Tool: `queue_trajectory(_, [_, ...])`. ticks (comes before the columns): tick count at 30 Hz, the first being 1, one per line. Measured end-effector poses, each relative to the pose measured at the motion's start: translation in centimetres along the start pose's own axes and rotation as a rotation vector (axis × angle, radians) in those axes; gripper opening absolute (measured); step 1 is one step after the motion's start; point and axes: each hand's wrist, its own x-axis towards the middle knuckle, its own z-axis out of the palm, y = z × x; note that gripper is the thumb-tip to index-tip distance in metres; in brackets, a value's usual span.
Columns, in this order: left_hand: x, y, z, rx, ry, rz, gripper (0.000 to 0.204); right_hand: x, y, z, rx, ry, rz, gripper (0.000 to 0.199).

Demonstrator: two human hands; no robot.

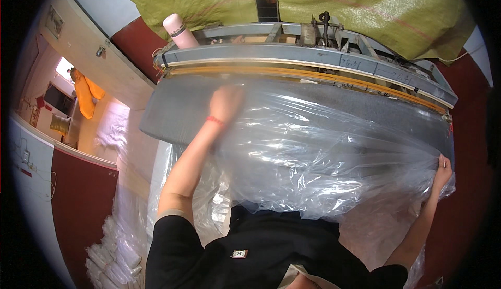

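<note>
A large sheet of clear plastic film (pixel 313 153) lies crumpled and shiny over a grey padded bench (pixel 177 106), its near part hanging down against my black shirt. At the far right, my right hand (pixel 443 171) pinches the edge of the film and pulls it into folds that fan out from the fingers. My left hand (pixel 226 103), with a red bracelet at the wrist, is over the film's left part near the bench's far side. Motion smears its fingers, so whether it grips the film is hidden.
Behind the bench runs a long grey metal frame (pixel 261 50) with orange strips (pixel 245 71). A pink bottle (pixel 180 30) and a dark phone-like slab (pixel 267 8) stand at the back before a yellow-green woven sheet (pixel 344 7). Bundled clear bags (pixel 117 252) lie lower left, near an open door (pixel 99 43).
</note>
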Motion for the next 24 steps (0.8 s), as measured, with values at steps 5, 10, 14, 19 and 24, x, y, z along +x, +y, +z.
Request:
queue_trajectory(5, [2.6, 0.1, 1.1, 0.107, 0.103, -0.292, 0.020, 0.4, 1.1, -0.5, 0.079, 0.007, 0.061, 0.025])
queue_trajectory(10, [3.1, -0.6, 1.9, 0.102, 0.059, -0.313, 0.018, 0.8, 0.6, -0.3, 0.082, 0.053, 0.084, 0.025])
queue_trajectory(14, [4.2, -3.2, 4.7, -0.151, 0.338, -0.141, 0.017, 3.4, 1.0, 0.6, 0.117, 0.148, 0.069, 0.023])
queue_trajectory(19, [6.0, -11.2, 4.9, -0.458, 0.584, -0.384, 0.013, 6.9, -4.3, 10.3, 0.187, 0.190, -0.027, 0.021])
queue_trajectory(24, [7.2, -14.2, 3.5, -0.634, 0.627, -0.389, 0.016, 7.7, -8.0, 17.3, 0.405, 0.137, 0.017, 0.018])
